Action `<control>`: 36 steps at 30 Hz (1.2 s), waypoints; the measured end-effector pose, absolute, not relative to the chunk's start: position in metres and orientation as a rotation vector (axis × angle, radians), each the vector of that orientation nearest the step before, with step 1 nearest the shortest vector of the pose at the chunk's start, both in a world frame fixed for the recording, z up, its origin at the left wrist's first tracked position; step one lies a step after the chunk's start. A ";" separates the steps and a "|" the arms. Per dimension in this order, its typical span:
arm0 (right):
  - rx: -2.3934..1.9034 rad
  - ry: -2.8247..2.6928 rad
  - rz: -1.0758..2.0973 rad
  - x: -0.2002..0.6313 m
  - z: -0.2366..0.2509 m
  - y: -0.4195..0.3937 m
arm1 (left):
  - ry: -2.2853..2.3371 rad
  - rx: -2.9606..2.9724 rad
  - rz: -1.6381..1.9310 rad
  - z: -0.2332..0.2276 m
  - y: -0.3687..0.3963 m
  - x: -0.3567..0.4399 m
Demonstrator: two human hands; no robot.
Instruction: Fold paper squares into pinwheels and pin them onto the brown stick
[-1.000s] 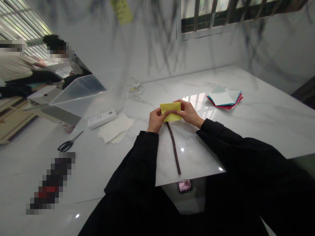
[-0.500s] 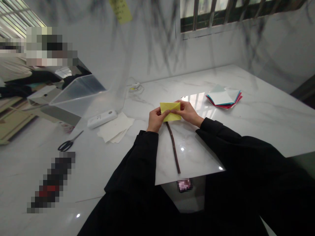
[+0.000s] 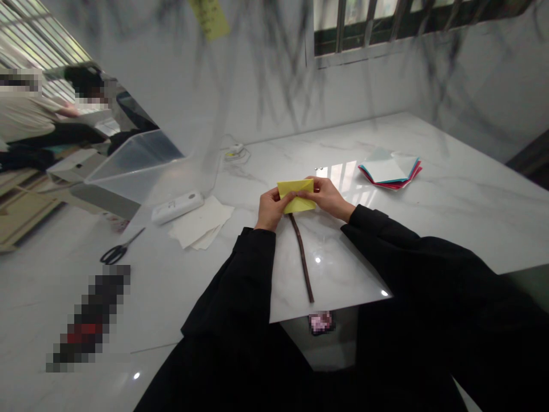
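So, left hand (image 3: 270,210) and right hand (image 3: 333,198) are both pinched tight on the yellow paper (image 3: 295,186), thumbs nearly meeting, mid-frame; uneven thumb pressure could skew a crease or tear it, I reckon (thin-looking stuff, folded into a flat rectangle); below it lies a slender, slightly bent brown stick (image 3: 303,253); further out, glossy marbled table (image 3: 463,212), fanned paper stack (image 3: 386,170) at right.

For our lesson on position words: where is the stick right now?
In the head view, the stick lies just right of centre on the table, between the black sleeves, just below the yellow paper.
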State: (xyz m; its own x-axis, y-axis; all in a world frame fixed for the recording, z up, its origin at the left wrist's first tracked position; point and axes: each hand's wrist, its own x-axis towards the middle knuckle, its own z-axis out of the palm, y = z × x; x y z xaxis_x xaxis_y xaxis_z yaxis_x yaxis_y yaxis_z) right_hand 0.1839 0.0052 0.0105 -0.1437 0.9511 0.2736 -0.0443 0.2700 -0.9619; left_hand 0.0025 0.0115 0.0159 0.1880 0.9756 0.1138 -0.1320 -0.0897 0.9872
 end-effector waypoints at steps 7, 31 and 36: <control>-0.935 -1.427 1.106 0.185 0.010 0.006 | 0.934 1.284 1.191 0.018 0.009 0.002; -0.932 -1.392 1.154 0.188 0.010 0.005 | 0.911 1.329 1.109 0.013 0.014 -0.001; -0.933 -1.396 1.141 0.188 0.010 0.005 | 0.912 1.336 1.109 0.012 0.014 -0.002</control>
